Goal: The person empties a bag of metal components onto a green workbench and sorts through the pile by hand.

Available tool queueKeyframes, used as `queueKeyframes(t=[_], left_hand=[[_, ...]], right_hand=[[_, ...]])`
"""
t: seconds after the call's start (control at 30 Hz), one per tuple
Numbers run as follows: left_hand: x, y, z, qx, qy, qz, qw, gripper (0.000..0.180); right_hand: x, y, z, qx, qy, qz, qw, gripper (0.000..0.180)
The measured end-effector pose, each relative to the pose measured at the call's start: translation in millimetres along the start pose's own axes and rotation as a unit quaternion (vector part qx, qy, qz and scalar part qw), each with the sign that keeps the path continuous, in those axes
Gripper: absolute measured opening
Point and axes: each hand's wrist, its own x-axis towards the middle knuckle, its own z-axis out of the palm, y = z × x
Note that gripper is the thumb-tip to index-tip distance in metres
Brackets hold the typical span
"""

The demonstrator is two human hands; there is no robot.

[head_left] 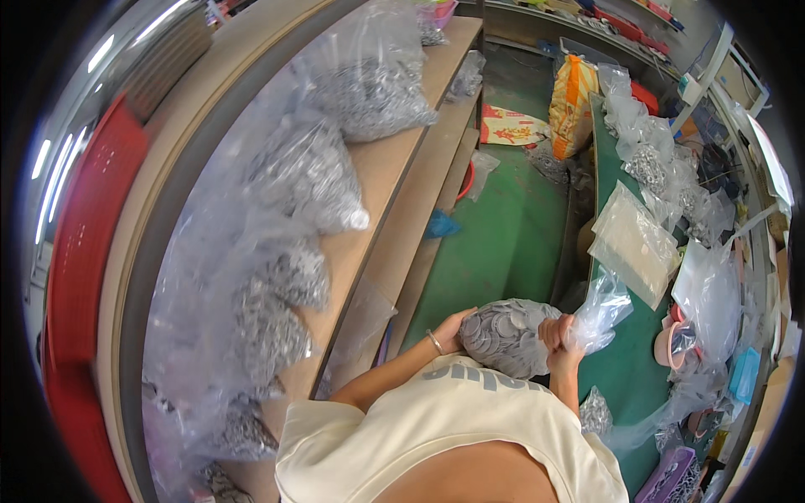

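A clear plastic bag packed with grey round flat discs [506, 337] is held up close against my chest. My left hand [454, 330], with a bangle at the wrist, cups the bag's left side, its fingers partly hidden behind the bag. On the other side my right hand [560, 337] is closed round the gathered neck of the bag. The loose open end of the plastic [605, 312] sticks out beyond that fist, up and to the right.
Bags of grey metal parts [373, 92] line a wooden shelf [369, 218] at left. At right, a green-topped workbench [625, 352] carries a flat clear packet [635, 243], a pink cup [669, 345] and a purple tray [667, 476]. An orange-and-yellow sack [574, 105] stands farther off on the green floor [495, 251].
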Motion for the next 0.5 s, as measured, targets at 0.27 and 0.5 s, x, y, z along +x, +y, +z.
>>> queueKeyframes(t=[0.27,0.5], left_hand=[[148.5,140.3,32.2,0.007,0.018,0.013,1.0,0.038],[261.3,279.7,84.4,-0.011,0.056,0.074,0.996,0.035]], right_hand=[[191.9,25.8,-60.2,0.013,0.016,-0.02,1.0,0.041],[385.7,37.8,-115.1,0.017,0.004,0.014,1.0,0.04]])
